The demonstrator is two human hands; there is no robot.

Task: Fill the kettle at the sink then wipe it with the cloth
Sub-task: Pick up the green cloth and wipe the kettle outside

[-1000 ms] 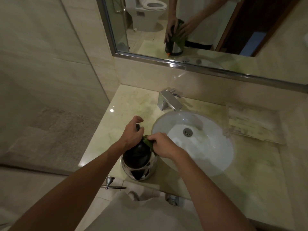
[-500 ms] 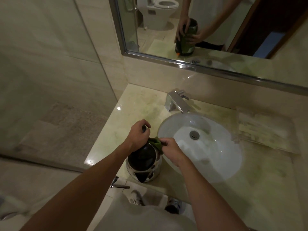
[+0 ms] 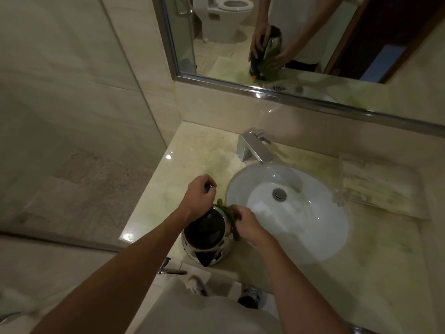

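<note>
A shiny steel kettle [image 3: 207, 239] with a black lid stands on the marble counter near its front edge, left of the white sink [image 3: 289, 210], spout toward me. My left hand [image 3: 198, 197] grips the kettle's black handle at the far side. My right hand [image 3: 245, 225] presses a dark green cloth [image 3: 228, 214] against the kettle's right side. In the mirror the cloth lies low on the kettle's body. The cloth is mostly hidden under my fingers.
A chrome tap [image 3: 252, 147] stands behind the sink. A glass tray with paper packets [image 3: 382, 186] lies on the counter at the right. The mirror [image 3: 301, 44] covers the wall above. A glass shower panel [image 3: 72, 116] bounds the left. The counter edge [image 3: 154, 247] runs beside the kettle.
My right hand has slid the green cloth down from the kettle's top rim along its right side. My left hand keeps its hold on the handle. The camera view shifted slightly.
</note>
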